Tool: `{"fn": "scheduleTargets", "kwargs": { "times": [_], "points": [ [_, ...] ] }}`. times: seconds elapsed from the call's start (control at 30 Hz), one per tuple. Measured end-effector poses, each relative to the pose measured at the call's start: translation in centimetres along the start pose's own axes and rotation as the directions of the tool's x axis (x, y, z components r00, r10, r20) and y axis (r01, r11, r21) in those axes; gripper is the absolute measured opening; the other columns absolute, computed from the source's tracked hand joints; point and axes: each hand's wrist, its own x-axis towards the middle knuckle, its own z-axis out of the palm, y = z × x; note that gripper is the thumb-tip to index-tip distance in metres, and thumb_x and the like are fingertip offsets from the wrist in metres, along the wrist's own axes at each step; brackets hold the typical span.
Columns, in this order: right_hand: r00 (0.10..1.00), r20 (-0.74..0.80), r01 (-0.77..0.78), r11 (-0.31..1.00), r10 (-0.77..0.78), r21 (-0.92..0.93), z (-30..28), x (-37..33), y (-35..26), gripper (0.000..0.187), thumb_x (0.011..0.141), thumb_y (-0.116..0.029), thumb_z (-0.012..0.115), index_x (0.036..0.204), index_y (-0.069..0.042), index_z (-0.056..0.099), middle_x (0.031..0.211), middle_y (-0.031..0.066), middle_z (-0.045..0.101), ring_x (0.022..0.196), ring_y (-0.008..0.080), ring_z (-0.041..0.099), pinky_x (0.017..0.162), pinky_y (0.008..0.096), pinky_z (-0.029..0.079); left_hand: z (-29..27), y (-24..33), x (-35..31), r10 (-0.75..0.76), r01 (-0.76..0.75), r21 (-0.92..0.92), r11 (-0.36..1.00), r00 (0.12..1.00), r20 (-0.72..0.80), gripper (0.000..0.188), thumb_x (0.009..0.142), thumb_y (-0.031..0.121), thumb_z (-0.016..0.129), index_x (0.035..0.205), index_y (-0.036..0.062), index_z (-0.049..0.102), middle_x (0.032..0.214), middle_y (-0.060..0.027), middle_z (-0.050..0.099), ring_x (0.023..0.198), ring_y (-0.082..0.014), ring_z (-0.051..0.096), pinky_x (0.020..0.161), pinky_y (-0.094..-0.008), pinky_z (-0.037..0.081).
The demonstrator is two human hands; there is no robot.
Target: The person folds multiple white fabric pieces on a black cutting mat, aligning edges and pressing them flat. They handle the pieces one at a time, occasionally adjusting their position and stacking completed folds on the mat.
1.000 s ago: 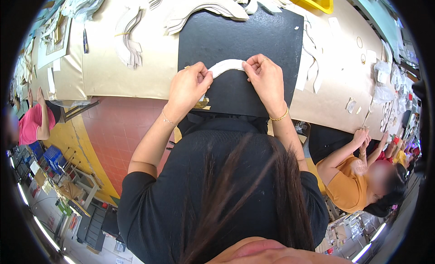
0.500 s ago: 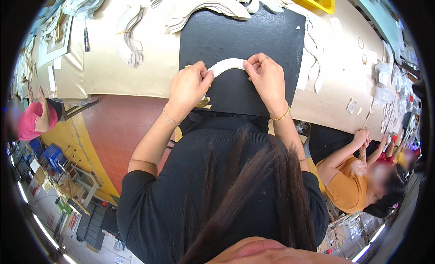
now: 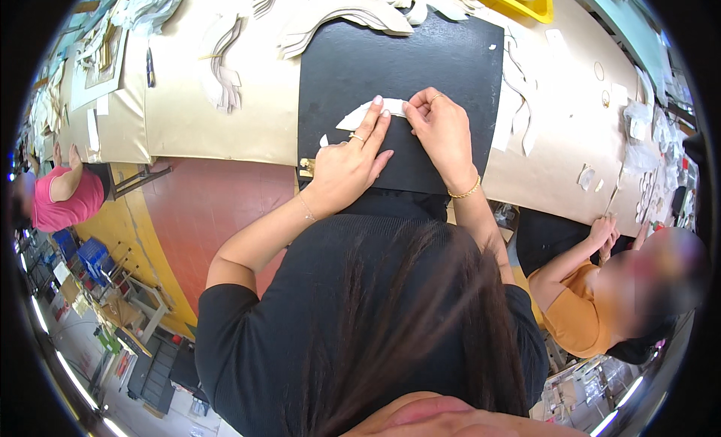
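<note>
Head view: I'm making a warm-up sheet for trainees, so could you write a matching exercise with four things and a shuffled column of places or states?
Things:
1. Left hand
2. Right hand
3. Yellow tray
4. Strip bundle

Places or states:
A. Pinching the right end of the white piece
B. Lying to the left of the black mat
C. Fingers extended over the white piece
D. Near the black mat's upper right corner

Right pairs: 1-C, 2-A, 3-D, 4-B
</note>
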Motion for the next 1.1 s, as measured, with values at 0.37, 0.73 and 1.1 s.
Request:
{"fn": "scheduleTargets", "kwargs": {
  "times": [0.37,0.73,1.1],
  "points": [
    [0.997,0.01,-0.074,0.997,0.075,-0.005,-0.2,0.0,-0.5,0.014,0.086,-0.014,0.07,0.085,-0.001,0.066,0.081,0.0139,0.069,0.075,0.0299,0.069,0.071,0.04,0.054,-0.9,-0.9,-3.0,-0.23,0.199,0.178,0.964,0.957,0.177,0.082,0.09,0.053,0.064,0.151,0.0044,0.038,0.16,-0.0083,0.035,0.062,-0.0208,0.07,0.05,-0.0298,0.052],
    [0.996,0.032,-0.085,0.996,0.085,-0.028,-0.1,0.2,-0.6,0.015,0.087,-0.015,0.07,0.085,-0.001,0.067,0.08,0.0145,0.069,0.075,0.0321,0.069,0.071,0.0405,0.054,-1.5,0.3,-0.8,0.056,-0.058,0.033,0.998,0.998,0.041,0.057,0.09,0.028,0.068,0.14,0.0031,0.053,0.154,-0.0113,0.044,0.067,-0.0168,0.07,0.053,-0.0281,0.053],
    [0.984,0.116,-0.134,0.991,0.131,0.016,-3.4,-1.6,-0.1,0.024,0.086,-0.012,0.073,0.106,0.002,0.07,0.079,0.0095,0.071,0.067,0.0135,0.066,0.065,0.0278,0.053,0.6,0.9,2.0,0.056,-0.058,0.044,0.997,0.997,0.046,0.054,0.09,0.031,0.068,0.137,0.0078,0.056,0.142,-0.0107,0.056,0.062,-0.02,0.068,0.056,-0.0297,0.055]
  ]
}}
